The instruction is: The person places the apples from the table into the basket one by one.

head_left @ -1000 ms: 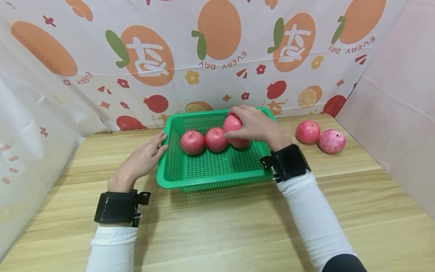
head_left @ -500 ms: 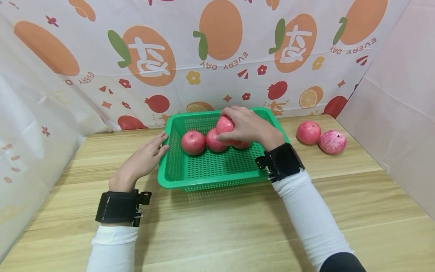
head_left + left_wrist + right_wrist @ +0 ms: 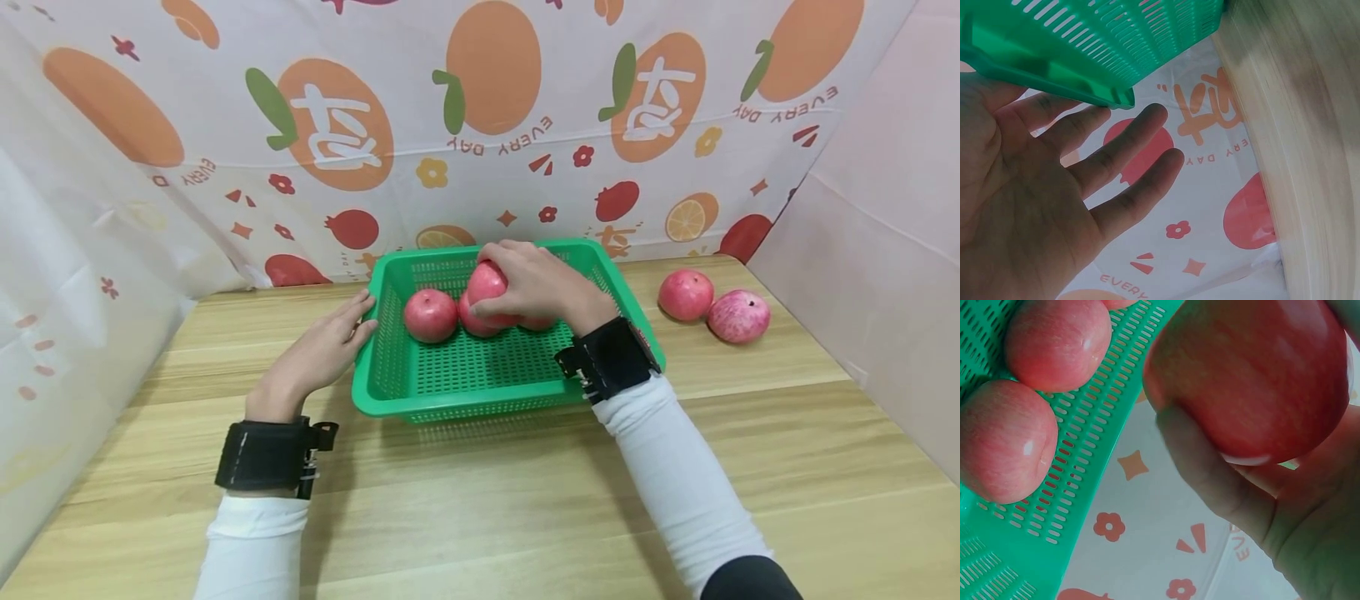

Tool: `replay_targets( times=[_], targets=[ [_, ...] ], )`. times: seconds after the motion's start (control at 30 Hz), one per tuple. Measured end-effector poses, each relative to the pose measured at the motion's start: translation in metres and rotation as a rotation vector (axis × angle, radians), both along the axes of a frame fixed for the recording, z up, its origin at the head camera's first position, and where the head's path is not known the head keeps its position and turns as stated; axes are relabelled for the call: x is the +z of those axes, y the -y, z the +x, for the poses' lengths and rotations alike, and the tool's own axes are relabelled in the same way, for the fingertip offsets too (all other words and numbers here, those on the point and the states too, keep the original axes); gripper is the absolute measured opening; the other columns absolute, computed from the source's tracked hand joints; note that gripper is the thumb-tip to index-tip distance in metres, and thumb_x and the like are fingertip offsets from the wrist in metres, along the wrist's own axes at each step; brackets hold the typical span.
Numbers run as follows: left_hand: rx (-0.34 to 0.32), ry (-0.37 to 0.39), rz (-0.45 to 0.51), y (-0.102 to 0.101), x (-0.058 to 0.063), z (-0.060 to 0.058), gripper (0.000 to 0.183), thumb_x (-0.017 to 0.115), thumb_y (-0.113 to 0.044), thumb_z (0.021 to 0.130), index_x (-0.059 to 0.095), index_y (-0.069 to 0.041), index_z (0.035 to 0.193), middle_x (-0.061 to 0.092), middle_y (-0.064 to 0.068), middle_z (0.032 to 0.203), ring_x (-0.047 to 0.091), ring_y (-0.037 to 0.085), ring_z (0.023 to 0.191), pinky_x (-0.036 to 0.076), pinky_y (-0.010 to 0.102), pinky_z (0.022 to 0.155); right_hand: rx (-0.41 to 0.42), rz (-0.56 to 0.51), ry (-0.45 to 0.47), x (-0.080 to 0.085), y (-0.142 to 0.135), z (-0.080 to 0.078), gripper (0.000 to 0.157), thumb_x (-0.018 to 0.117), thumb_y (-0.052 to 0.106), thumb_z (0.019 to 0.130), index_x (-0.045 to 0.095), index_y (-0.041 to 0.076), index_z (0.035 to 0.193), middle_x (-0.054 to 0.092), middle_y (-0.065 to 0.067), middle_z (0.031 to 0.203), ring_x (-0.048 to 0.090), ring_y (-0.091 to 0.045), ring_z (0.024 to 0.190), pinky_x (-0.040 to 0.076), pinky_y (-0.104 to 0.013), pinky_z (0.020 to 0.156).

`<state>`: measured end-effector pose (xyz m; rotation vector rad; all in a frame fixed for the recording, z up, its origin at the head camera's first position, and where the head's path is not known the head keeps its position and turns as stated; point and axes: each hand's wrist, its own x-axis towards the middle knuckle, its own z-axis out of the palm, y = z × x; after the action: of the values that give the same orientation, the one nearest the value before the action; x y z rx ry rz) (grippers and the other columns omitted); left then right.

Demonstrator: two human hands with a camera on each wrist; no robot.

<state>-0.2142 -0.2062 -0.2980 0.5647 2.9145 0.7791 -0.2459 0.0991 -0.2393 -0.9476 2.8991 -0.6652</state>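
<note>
1. Looking down from the head camera, a green basket [image 3: 480, 375] sits on a wooden table [image 3: 525, 500], close to a backdrop printed with oranges. The right hand [image 3: 536, 283] reaches into the basket and curls its fingers round a red apple [image 3: 486, 282], holding it just above two other apples there; one of these [image 3: 474, 321] shows partly under the held fruit, the other [image 3: 538, 322] peeks out below the palm. A fourth apple [image 3: 431, 316] lies alone toward the basket's left side. The left hand [image 3: 318, 357] rests flat beside the basket with straight, relaxed fingers, its fingertips touching the left rim, grasping nothing. Two more apples, one red [image 3: 686, 294] and one streaked [image 3: 738, 316], lie touching each other on the table, well to the right of the basket. Both wrists wear black straps over white sleeves

2. Viewing from the left wrist camera, the open palm of the left hand [image 3: 1041, 206] fills the lower left, fingers spread and straight. The green basket's rim [image 3: 1060, 69] crosses the top, and the fingertips lie just at its edge. The table's wood grain runs along the right side

3. Viewing from the right wrist camera, the held red apple [image 3: 1254, 375] fills the upper right, gripped by the right hand [image 3: 1272, 506], whose thumb presses its underside. Two apples [image 3: 1057, 340] [image 3: 1004, 440] lie side by side on the basket's slotted green floor [image 3: 1085, 444] at the left
</note>
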Motion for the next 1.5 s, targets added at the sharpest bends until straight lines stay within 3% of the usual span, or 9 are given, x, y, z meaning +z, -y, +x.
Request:
replay_targets(
  times=[0.27, 0.6, 0.83, 1.13, 1.5],
  targets=[
    [0.001, 0.002, 0.000, 0.000, 0.000, 0.001, 0.060, 0.043, -0.023, 0.111, 0.022, 0.007, 0.157, 0.016, 0.026, 0.165, 0.017, 0.046, 0.150, 0.023, 0.065, 0.114, 0.045, 0.052, 0.008, -0.001, 0.011, 0.001, 0.052, 0.073, 0.042, 0.088, 0.057, 0.013, 0.128, 0.056, -0.006, 0.123, 0.055, -0.023, 0.105, 0.052, -0.037, 0.085],
    [0.003, 0.000, -0.005, -0.001, 0.000, 0.001, 0.059, 0.043, -0.023, 0.111, 0.023, 0.008, 0.157, 0.017, 0.027, 0.164, 0.017, 0.047, 0.149, 0.023, 0.065, 0.115, 0.102, 0.157, 0.002, -0.006, 0.022, -0.002, 0.060, 0.075, 0.043, 0.087, 0.054, 0.012, 0.134, 0.054, -0.007, 0.128, 0.054, -0.023, 0.108, 0.053, -0.034, 0.085],
    [0.004, -0.003, -0.010, -0.001, 0.000, 0.002, 0.058, 0.043, -0.021, 0.110, 0.024, 0.008, 0.157, 0.017, 0.026, 0.164, 0.018, 0.046, 0.150, 0.022, 0.064, 0.115, 0.153, 0.136, -0.024, -0.009, 0.030, -0.003, 0.058, 0.076, 0.039, 0.086, 0.054, 0.012, 0.133, 0.055, -0.007, 0.124, 0.056, -0.024, 0.105, 0.053, -0.034, 0.084],
    [0.005, 0.000, -0.004, -0.001, 0.001, 0.001, 0.059, 0.042, -0.023, 0.111, 0.023, 0.006, 0.158, 0.017, 0.026, 0.165, 0.018, 0.046, 0.149, 0.023, 0.064, 0.115, 0.190, 0.098, 0.060, -0.008, 0.037, -0.004, 0.058, 0.078, 0.036, 0.086, 0.054, 0.013, 0.133, 0.055, -0.006, 0.132, 0.049, -0.026, 0.117, 0.052, -0.036, 0.089],
    [0.000, -0.016, -0.005, -0.001, 0.000, 0.001, 0.057, 0.043, -0.021, 0.111, 0.024, 0.008, 0.156, 0.018, 0.028, 0.164, 0.020, 0.047, 0.149, 0.024, 0.064, 0.115, 0.227, 0.088, 0.111, -0.011, 0.044, -0.012, 0.059, 0.079, 0.028, 0.083, 0.053, 0.009, 0.133, 0.056, -0.009, 0.130, 0.049, -0.026, 0.118, 0.052, -0.033, 0.088]
  ],
)
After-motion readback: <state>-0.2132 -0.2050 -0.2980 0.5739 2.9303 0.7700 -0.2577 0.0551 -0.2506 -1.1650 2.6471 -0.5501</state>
